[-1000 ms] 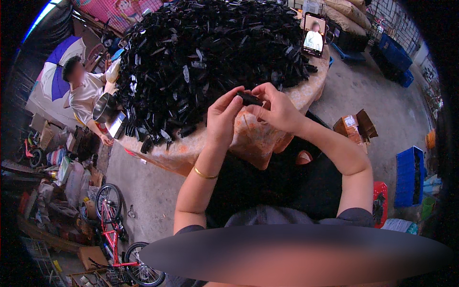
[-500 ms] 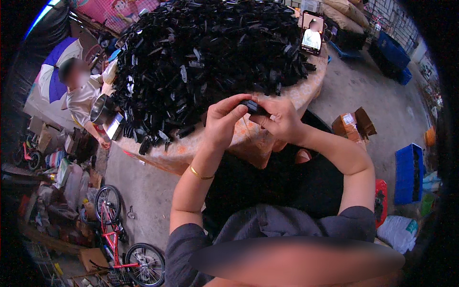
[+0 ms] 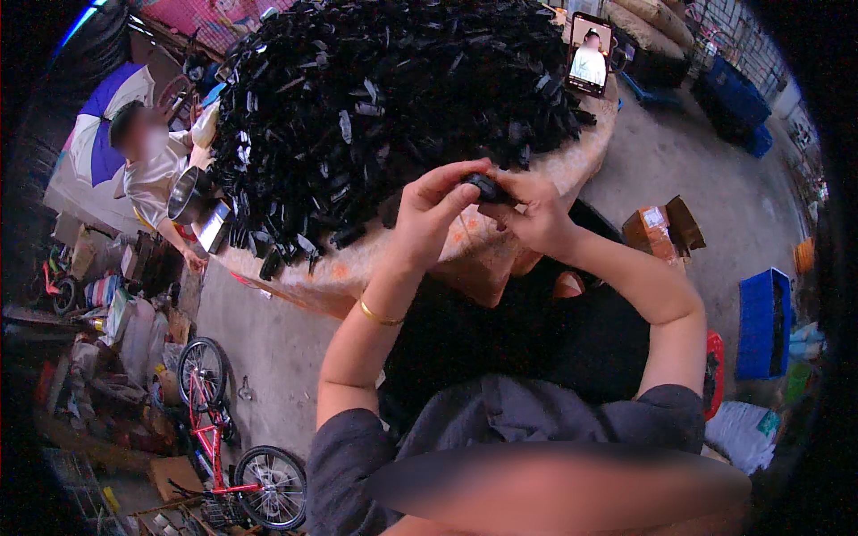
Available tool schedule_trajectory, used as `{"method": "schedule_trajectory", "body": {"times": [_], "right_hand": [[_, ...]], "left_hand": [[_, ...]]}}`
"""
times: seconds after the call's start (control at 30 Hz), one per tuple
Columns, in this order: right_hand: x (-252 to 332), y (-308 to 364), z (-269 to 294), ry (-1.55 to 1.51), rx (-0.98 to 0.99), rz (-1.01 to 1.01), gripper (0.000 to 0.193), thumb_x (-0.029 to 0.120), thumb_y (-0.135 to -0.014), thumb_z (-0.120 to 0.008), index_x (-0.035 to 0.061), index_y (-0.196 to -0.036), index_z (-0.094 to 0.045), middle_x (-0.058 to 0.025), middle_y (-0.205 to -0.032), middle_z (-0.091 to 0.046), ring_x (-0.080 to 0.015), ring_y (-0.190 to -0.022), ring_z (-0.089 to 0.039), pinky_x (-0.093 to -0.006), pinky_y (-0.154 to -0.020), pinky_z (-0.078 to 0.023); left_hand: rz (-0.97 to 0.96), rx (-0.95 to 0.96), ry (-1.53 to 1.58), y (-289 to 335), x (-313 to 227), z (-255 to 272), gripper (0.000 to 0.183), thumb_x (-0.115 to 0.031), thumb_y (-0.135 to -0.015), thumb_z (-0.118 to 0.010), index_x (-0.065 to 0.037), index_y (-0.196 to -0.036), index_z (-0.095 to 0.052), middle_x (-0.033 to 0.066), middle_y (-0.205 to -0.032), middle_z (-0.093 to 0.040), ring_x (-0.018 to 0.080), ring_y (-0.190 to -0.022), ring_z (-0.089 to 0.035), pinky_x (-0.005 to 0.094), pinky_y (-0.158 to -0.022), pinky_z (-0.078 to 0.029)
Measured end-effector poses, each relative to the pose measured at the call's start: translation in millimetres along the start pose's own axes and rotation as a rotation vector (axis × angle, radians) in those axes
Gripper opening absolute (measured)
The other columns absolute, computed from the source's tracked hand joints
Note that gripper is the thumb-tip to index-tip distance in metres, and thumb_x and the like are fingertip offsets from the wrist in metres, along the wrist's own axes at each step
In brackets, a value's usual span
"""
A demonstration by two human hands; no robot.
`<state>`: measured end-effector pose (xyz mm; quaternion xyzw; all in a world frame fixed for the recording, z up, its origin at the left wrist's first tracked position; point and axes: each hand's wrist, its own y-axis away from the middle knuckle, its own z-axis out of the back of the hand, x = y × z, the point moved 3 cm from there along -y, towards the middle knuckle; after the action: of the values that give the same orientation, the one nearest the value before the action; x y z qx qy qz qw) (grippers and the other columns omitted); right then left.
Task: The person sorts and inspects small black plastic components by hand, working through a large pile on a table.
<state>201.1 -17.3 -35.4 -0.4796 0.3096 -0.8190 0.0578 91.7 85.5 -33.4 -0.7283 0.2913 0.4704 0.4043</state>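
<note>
Between my two hands, over the near edge of the table, is a small black piece (image 3: 483, 187) that looks like plastic; its exact kind is too small to make out. My left hand (image 3: 431, 213) pinches its left side between thumb and fingers. On its right side my right hand (image 3: 542, 214) grips it, with the fingers partly covering it. Just beyond my hands a large heap of similar black pieces (image 3: 357, 116) covers most of the table (image 3: 451, 241), which has a light cloth with an orange pattern.
A phone (image 3: 588, 55) stands at the heap's right edge. Across the left side sits another person (image 3: 161, 170) beside a metal bowl (image 3: 185, 198). A red bicycle (image 3: 210, 438) lies at lower left. An open cardboard box (image 3: 657, 234) and a blue crate (image 3: 762, 323) are on the right.
Both hands have shifted slightly right with the black piece, which appears turned a little between the fingers. The whole view has moved slightly too.
</note>
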Motion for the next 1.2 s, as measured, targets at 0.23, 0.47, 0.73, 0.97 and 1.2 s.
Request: {"method": "schedule_trajectory", "body": {"times": [0.23, 0.47, 0.73, 0.97, 1.2], "right_hand": [[-3.4, -2.0, -7.7, -0.435, 0.144, -0.273, 0.047, 0.016, -0.078, -0.066, 0.0030, -0.119, -0.048, -0.0037, -0.099, -0.057, -0.0135, -0.085, -0.057, -0.0269, -0.070, -0.048], [64.3, 0.7, -13.6, -0.502, 0.171, 0.225, 0.077, 0.034, -0.061, -0.076, 0.0033, -0.121, -0.039, -0.0140, -0.115, -0.046, -0.0266, -0.106, -0.047, -0.0395, -0.088, -0.040], [102.6, 24.9, -31.8, -0.486, -0.083, 0.557, 0.048, 0.018, -0.058, -0.062, -0.0005, -0.100, -0.046, -0.0158, -0.095, -0.050, -0.0299, -0.087, -0.053, -0.0405, -0.076, -0.045], [85.2, 9.7, -18.7, -0.504, 0.084, 0.233, 0.054, 0.016, -0.072, -0.067, -0.0010, -0.117, -0.043, -0.0131, -0.105, -0.053, -0.0205, -0.094, -0.053, -0.0323, -0.082, -0.043], [-3.6, -43.7, 44.1, 0.159, -0.119, -0.175, 0.024, 0.021, -0.078, -0.064, 0.0001, -0.089, -0.060, -0.0078, -0.095, -0.059, -0.0167, -0.088, -0.057, -0.0292, -0.077, -0.045]], "left_hand": [[-0.318, 0.031, -0.271, 10.2, -13.6, -20.1, 0.023, -0.005, -0.084, -0.048, -0.001, -0.106, -0.052, 0.0124, -0.115, -0.053, 0.0197, -0.106, -0.049, 0.0297, -0.092, -0.038], [-0.774, 0.187, -0.694, 45.4, -53.9, -52.6, 0.021, -0.012, -0.071, -0.057, -0.003, -0.090, -0.058, 0.0138, -0.084, -0.058, 0.0271, -0.077, -0.057, 0.0339, -0.072, -0.044], [-0.860, 0.258, -0.647, 56.5, -55.4, -61.9, 0.020, -0.012, -0.069, -0.059, -0.003, -0.087, -0.059, 0.0133, -0.083, -0.058, 0.0263, -0.076, -0.058, 0.0341, -0.068, -0.045], [-0.848, 0.030, -0.593, 51.2, -43.0, -56.6, 0.015, -0.010, -0.073, -0.057, -0.001, -0.085, -0.058, 0.0130, -0.083, -0.058, 0.0251, -0.073, -0.058, 0.0318, -0.065, -0.046], [-0.156, 0.205, -0.986, 27.4, 0.5, -64.3, 0.022, -0.015, -0.079, -0.056, -0.003, -0.097, -0.056, 0.0136, -0.087, -0.058, 0.0305, -0.076, -0.055, 0.0372, -0.070, -0.045]]}}
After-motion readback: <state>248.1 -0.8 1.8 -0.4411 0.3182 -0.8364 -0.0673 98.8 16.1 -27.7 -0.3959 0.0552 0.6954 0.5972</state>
